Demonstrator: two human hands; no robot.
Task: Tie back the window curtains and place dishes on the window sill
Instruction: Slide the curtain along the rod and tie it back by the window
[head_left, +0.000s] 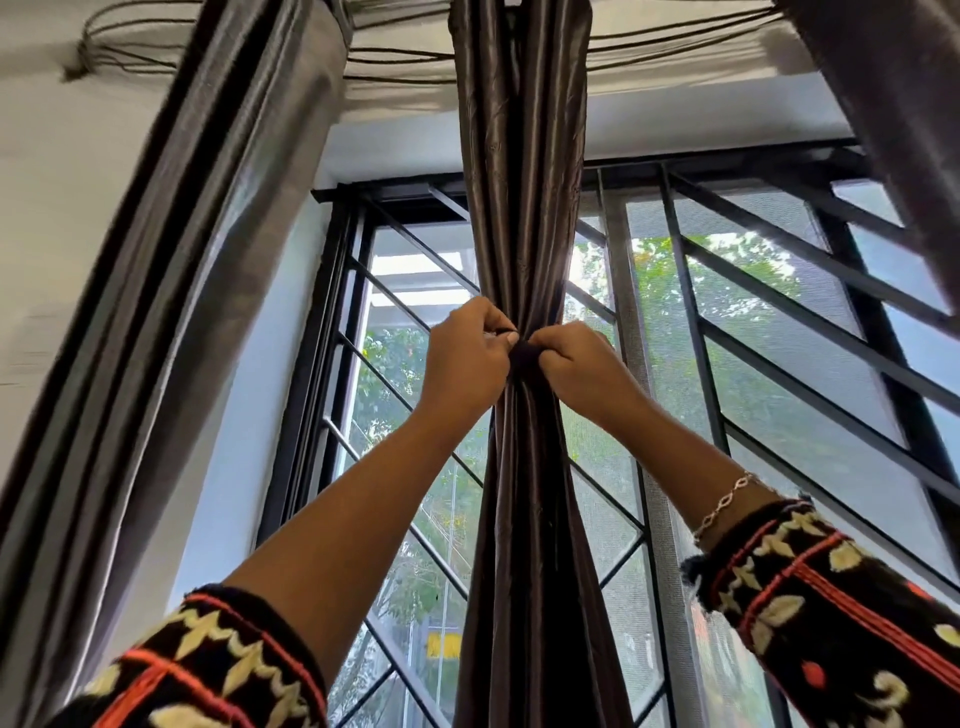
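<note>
A dark brown satin curtain (522, 156) hangs down the middle of the window, gathered into a narrow waist at hand height. A dark tie band (524, 356) wraps that waist. My left hand (470, 358) pinches the band from the left with curled fingers. My right hand (576, 366) pinches it from the right, and the two hands almost touch. Below the waist the curtain fans out again. No dishes and no window sill are in view.
A grey curtain (171, 312) hangs at the left and another curtain (893, 119) at the upper right. Black window bars (779, 322) with mesh screens stand behind. Thin cords (400, 60) run across the top. Trees show outside.
</note>
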